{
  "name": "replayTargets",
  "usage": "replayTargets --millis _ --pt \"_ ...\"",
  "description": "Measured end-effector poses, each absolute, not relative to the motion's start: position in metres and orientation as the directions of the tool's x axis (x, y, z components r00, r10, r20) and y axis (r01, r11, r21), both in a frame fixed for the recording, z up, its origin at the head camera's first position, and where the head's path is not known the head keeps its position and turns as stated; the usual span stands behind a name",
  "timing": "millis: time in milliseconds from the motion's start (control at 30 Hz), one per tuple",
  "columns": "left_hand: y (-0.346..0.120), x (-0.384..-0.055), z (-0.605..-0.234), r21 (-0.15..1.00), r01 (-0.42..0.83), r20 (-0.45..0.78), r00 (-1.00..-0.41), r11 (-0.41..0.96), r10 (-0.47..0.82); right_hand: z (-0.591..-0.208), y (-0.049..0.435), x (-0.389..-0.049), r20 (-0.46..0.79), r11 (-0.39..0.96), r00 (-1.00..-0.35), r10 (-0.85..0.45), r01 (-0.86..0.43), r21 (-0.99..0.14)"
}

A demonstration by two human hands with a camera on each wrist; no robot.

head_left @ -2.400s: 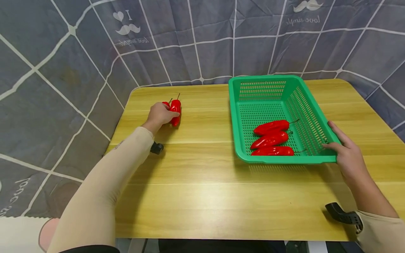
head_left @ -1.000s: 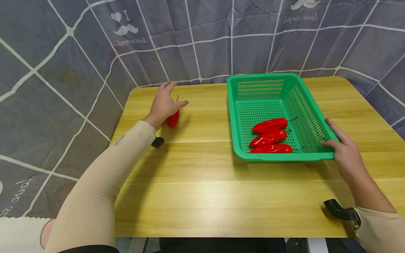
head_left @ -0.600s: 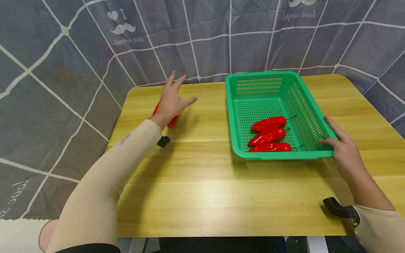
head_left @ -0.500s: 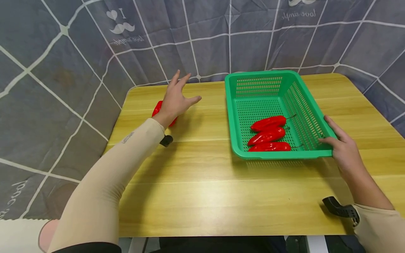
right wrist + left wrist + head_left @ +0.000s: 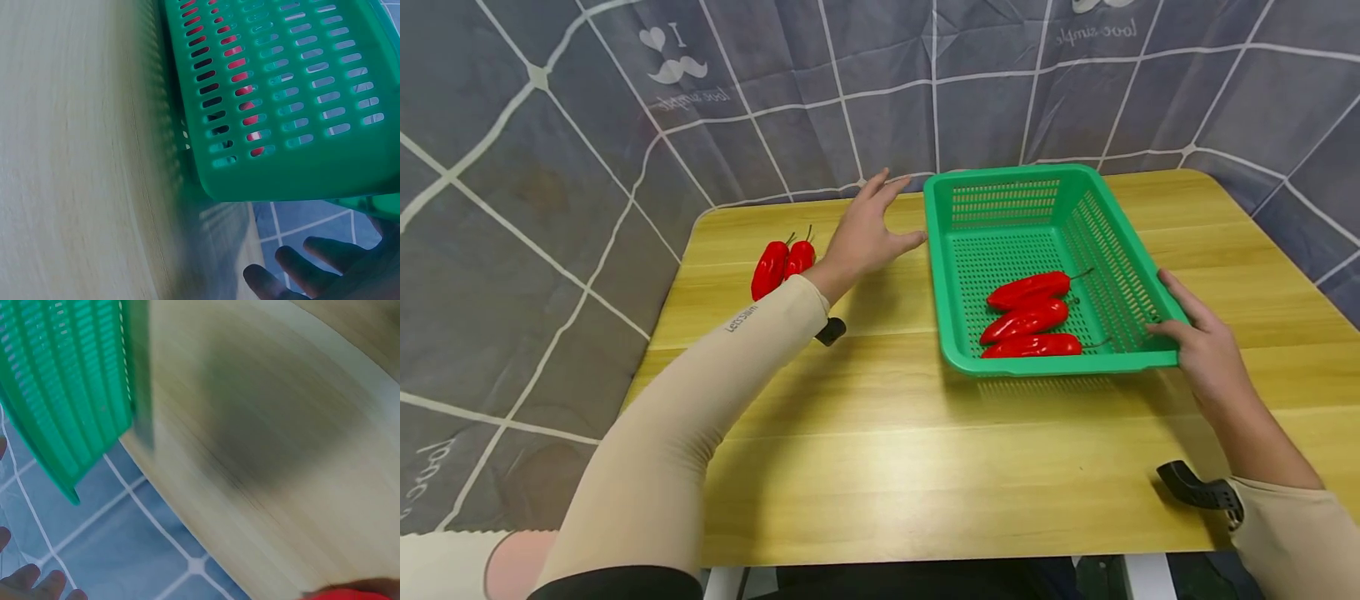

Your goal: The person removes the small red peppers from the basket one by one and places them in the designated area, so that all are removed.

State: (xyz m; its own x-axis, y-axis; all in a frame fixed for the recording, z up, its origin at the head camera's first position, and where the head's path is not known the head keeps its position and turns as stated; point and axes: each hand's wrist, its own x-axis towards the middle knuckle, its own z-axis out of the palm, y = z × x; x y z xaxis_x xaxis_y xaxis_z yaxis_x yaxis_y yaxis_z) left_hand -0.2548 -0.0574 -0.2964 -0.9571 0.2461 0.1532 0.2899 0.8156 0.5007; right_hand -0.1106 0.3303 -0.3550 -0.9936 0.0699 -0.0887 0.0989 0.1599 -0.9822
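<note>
- Outstretched in a beige sleeve across the worktop, by two red chili peppers near its far left corner.
- Poised beside the green basket with left hand, fingers and thumb spread.
- Gripping with right hand, thumb over rim, the basket's near right corner, three more peppers inside.

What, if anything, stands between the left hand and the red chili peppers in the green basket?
The left side of the green basket: the left hand is outside it, the three red chili peppers inside. The top is open, so nothing visible blocks a reach from above; the right hand grips the opposite side.
</note>
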Motion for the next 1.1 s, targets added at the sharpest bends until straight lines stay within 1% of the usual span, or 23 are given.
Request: replayTargets --millis 300,567,767,933,1100 --pt "-0.022 -0.253 -0.294 0.456 0.361 0.138 -0.932 0.813 0.336 -0.354 0.332 -0.112 -0.098 0.138 -0.992 0.078 0.108 -0.984" --pt "0.006 -0.248 -0.294 0.434 0.402 0.097 -0.911 0.806 0.402 -0.353 0.332 -0.113 -0.093 0.162 -0.992 0.084 0.106 -0.981" --pt "0.022 -0.246 -0.297 0.401 0.444 0.081 -0.888 0.801 0.452 -0.352 0.331 -0.114 -0.104 0.242 -0.991 0.089 0.122 -0.962" --pt "0.033 -0.246 -0.296 0.396 0.464 0.053 -0.873 0.792 0.485 -0.352 0.332 -0.114 -0.08 0.263 -0.993 0.085 0.099 -0.96" --pt "0.044 -0.245 -0.294 0.368 0.474 -0.038 -0.852 0.8 0.522 -0.351 0.331 -0.113 -0.065 0.344 -0.993 0.097 0.095 -0.934"
